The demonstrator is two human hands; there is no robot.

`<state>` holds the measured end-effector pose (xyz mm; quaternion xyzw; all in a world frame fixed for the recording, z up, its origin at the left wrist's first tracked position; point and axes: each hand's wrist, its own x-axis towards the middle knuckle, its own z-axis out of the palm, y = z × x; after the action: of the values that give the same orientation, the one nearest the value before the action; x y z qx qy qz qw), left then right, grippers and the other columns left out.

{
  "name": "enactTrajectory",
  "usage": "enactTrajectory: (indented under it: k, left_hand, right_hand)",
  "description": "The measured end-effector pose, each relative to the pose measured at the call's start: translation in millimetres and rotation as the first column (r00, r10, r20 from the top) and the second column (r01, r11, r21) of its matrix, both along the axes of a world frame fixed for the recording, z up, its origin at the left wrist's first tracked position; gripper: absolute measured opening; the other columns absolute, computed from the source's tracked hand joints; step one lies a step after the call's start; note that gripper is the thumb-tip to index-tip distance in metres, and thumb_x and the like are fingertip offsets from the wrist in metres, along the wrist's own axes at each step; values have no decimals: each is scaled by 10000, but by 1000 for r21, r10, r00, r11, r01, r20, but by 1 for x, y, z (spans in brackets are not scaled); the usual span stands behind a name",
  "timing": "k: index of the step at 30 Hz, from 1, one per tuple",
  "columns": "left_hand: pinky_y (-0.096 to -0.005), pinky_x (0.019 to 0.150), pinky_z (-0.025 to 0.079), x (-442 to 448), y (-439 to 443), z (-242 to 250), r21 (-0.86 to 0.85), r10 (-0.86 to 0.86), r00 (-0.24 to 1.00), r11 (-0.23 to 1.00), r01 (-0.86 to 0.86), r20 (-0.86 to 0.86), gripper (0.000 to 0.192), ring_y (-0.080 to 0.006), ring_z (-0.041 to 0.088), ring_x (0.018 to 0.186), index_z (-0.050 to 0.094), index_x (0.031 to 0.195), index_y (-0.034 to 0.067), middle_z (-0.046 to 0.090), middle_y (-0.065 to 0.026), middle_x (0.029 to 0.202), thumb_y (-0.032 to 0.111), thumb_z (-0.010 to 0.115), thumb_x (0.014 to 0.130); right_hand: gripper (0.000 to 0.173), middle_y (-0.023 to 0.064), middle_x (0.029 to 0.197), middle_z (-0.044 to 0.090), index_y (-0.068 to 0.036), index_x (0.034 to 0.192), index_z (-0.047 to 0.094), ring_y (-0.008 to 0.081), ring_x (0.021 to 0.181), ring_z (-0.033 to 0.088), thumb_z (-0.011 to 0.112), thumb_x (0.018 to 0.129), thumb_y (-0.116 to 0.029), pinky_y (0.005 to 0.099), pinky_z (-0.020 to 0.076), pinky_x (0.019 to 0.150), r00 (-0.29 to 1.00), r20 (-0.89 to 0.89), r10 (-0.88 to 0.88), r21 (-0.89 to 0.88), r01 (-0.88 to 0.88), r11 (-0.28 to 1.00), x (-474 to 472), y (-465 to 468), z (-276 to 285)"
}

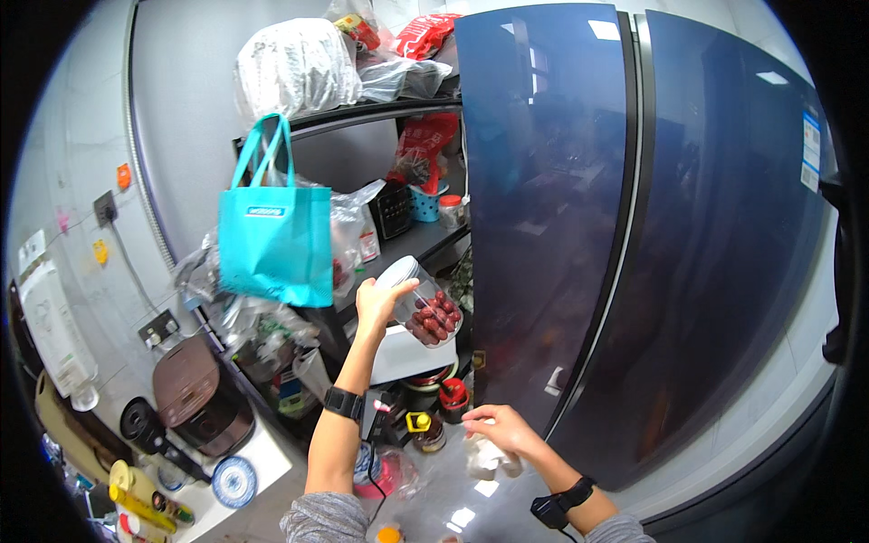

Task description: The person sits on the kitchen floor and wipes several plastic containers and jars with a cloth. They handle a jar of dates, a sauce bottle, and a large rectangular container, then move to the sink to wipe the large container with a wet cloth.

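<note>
My left hand (pixel 377 305) grips a clear plastic jar (pixel 422 304) with a white lid, tilted in front of the shelf rack. Dark red dried fruits, probably jujubes, lie in the jar's lower part. Lower right, my right hand (pixel 506 431) holds a crumpled white cloth or tissue (pixel 490 461) below its fingers, in front of the fridge's lower part. Behind the jar is a dark rack shelf (pixel 407 248) holding a red-lidded jar (pixel 451 211), a blue dotted container (pixel 426 203) and a black appliance (pixel 392 209). A white bin (pixel 400 356) sits under the jar.
A tall blue refrigerator (pixel 543 203) stands at the right. A turquoise tote bag (pixel 275 244) hangs at the rack's left. Bottles, including a yellow-capped one (pixel 426 431), stand on the floor. At lower left, a white counter (pixel 265 461) bears a rice cooker (pixel 204 397) and a patterned plate (pixel 235 482).
</note>
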<state>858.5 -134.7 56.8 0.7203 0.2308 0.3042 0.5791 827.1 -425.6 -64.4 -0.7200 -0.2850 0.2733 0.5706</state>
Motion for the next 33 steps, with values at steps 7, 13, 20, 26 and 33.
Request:
enactTrajectory:
  k: [7,13,20,26,33]
  left_hand:
    - [-433,913,465,234,62,4,224,260,963,945,-239,-70,949,-373,566,1086,451,1161,-116,575,-271,1147,377,883,475]
    - [-428,894,477,421,156,16,225,413,907,895,-386,-85,960,-376,570,1082,458,1162,-112,566,-292,1154,339,914,448]
    - [-450,887,482,570,236,-20,371,309,950,887,-274,-39,953,-422,549,1056,415,1191,-51,509,-286,1177,290,918,456]
    - [-442,985,408,600,272,-68,396,160,986,909,-131,-43,1196,-443,457,1166,194,1362,-59,384,-340,1286,307,912,478]
    - [-428,1034,347,522,246,-73,126,357,934,926,-357,22,1056,-426,420,1225,258,1325,-137,420,-361,1281,359,850,603]
  right_hand:
    - [246,89,846,703,-21,977,675,162,814,676,656,823,-212,286,502,750,970,242,17,-344,69,937,139,80,-39]
    - [274,88,860,708,-63,1035,670,202,857,675,648,831,-245,306,497,789,986,156,66,-439,10,898,244,160,-65]
    - [302,50,902,710,-140,1102,659,219,906,656,626,848,-302,311,477,823,997,-16,69,-460,-69,885,316,191,-68]
    - [289,50,852,709,-101,1090,644,183,847,667,602,854,-262,299,486,792,996,-76,52,-478,-83,874,332,192,-69]
    - [253,63,860,709,-78,1055,662,187,863,668,615,847,-212,299,485,809,995,-10,104,-395,-99,913,316,178,-60]
